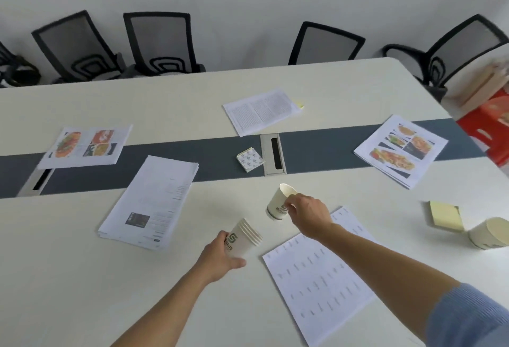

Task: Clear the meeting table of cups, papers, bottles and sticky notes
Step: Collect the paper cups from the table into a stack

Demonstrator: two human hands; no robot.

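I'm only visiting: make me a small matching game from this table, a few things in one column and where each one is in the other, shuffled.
Things
1. stack of cups
2. single cup
3. yellow sticky pad
4. patterned pad

Places
A. on the dark strip
B. in the right hand
C. on the pale tabletop, far right
D. in the left hand

Pairs: 1-D, 2-B, 3-C, 4-A

An office meeting room: a long pale table (82, 278) with a dark centre strip (325, 148) and a metal cable hatch (274, 154), black mesh-backed chairs (161, 41) along its far edge, printed papers (154, 200), and what looks like a sticky-note pad (446, 216) near its right edge.
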